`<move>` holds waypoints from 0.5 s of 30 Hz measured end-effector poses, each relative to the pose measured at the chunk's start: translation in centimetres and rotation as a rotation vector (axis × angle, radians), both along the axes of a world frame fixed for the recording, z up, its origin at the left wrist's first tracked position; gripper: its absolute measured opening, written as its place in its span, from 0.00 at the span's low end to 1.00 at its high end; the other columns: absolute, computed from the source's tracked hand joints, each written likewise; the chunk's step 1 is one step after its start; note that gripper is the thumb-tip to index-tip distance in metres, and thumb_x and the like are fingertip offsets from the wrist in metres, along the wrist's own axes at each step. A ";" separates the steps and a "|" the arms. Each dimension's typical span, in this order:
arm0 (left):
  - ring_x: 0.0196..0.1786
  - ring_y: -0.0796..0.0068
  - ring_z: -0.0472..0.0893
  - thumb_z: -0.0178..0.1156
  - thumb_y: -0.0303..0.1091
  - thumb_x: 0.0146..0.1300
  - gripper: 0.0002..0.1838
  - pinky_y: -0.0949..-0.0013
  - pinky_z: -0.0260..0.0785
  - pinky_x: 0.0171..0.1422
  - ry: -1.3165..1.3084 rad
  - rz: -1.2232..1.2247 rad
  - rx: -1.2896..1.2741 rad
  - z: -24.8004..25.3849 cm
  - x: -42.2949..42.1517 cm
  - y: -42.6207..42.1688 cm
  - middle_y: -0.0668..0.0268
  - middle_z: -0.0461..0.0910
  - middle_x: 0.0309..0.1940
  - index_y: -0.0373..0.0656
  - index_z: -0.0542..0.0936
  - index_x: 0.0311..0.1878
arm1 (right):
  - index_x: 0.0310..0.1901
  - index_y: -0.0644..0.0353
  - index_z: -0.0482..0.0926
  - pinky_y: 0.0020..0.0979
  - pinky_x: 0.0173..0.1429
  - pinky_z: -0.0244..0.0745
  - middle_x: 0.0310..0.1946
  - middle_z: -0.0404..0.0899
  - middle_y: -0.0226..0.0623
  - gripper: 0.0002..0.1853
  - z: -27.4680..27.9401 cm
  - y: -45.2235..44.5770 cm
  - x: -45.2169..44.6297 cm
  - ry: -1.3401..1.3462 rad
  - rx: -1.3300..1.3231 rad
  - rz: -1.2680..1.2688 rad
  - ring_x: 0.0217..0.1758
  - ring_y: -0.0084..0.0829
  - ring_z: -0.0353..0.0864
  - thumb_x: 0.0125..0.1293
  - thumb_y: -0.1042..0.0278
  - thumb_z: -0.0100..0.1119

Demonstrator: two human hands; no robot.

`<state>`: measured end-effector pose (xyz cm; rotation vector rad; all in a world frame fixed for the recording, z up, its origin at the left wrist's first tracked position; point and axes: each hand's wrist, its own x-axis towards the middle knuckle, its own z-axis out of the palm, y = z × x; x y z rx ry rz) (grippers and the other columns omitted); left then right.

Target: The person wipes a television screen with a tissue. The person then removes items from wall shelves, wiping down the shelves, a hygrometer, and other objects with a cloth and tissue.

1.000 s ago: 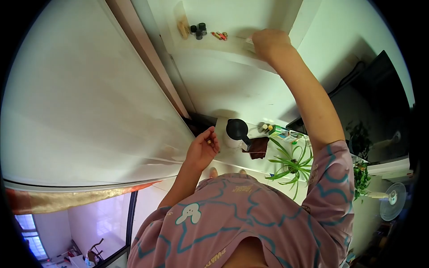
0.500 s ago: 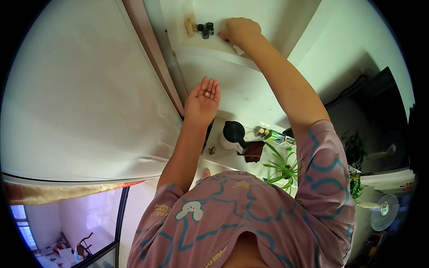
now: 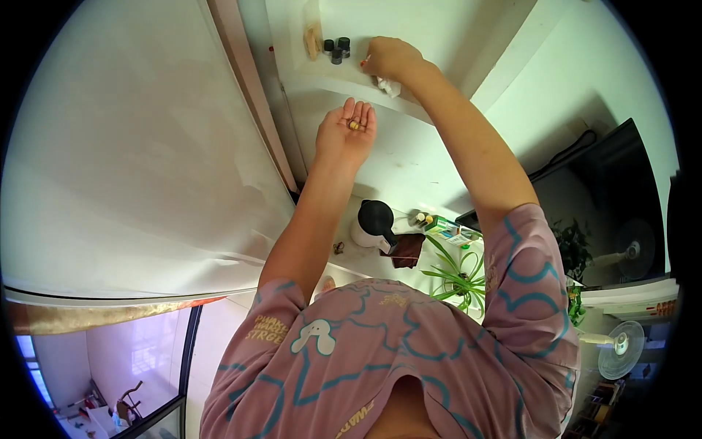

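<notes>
My left hand (image 3: pixel 346 133) is raised palm up below the shelf, its fingers cupped around a small yellowish item (image 3: pixel 355 125). On the shelf (image 3: pixel 439 69) my right hand (image 3: pixel 389 58) reaches down with its fingers pinched on a small red item (image 3: pixel 364 63); the hand hides most of it. White crumpled tissue (image 3: pixel 389 87) lies at the shelf's front edge, just below that hand. To the left of it stand several small dark bottles (image 3: pixel 337 51), and beside them a tan object (image 3: pixel 313 42) in a clear holder.
Lower down, a kettle with a black lid (image 3: pixel 375 217) stands near a dark red pouch (image 3: pixel 406 250), a green box (image 3: pixel 444 227) and a spiky plant (image 3: pixel 462 279). A television (image 3: pixel 614 205) and a fan (image 3: pixel 621 344) are on the right; a large white panel (image 3: pixel 139 146) fills the left.
My left hand has risen from beside the kettle towards the shelf, its palm turned up. Along the shelf my right hand has moved left to the red items, and white tissue now shows below it.
</notes>
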<state>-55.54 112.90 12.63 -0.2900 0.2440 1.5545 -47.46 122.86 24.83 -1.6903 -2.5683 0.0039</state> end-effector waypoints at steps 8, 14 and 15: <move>0.44 0.68 0.72 0.42 0.29 0.66 0.12 0.61 0.69 0.61 -0.025 0.041 -0.184 0.8 0.3 2.6 0.61 0.69 0.41 0.34 0.72 0.45 | 0.48 0.58 0.79 0.34 0.50 0.75 0.42 0.83 0.40 0.22 -1.1 -1.0 0.7 0.223 -0.114 0.084 0.47 0.39 0.81 0.55 0.55 0.63; 0.50 0.67 0.77 0.36 0.29 0.70 0.14 0.58 0.67 0.62 -0.024 -0.036 -0.158 -1.3 -1.3 4.6 0.60 0.75 0.50 0.37 0.72 0.47 | 0.49 0.55 0.78 0.37 0.49 0.74 0.42 0.82 0.42 0.19 -1.5 -5.7 0.6 0.159 -0.030 0.280 0.46 0.41 0.81 0.56 0.61 0.61; 0.50 0.68 0.77 0.36 0.28 0.70 0.14 0.58 0.68 0.61 -0.006 -0.091 -0.129 -0.6 -1.4 4.2 0.61 0.76 0.50 0.38 0.73 0.47 | 0.47 0.54 0.79 0.37 0.48 0.74 0.40 0.82 0.42 0.16 -2.1 -6.2 0.6 0.174 -0.062 0.310 0.45 0.40 0.81 0.57 0.63 0.59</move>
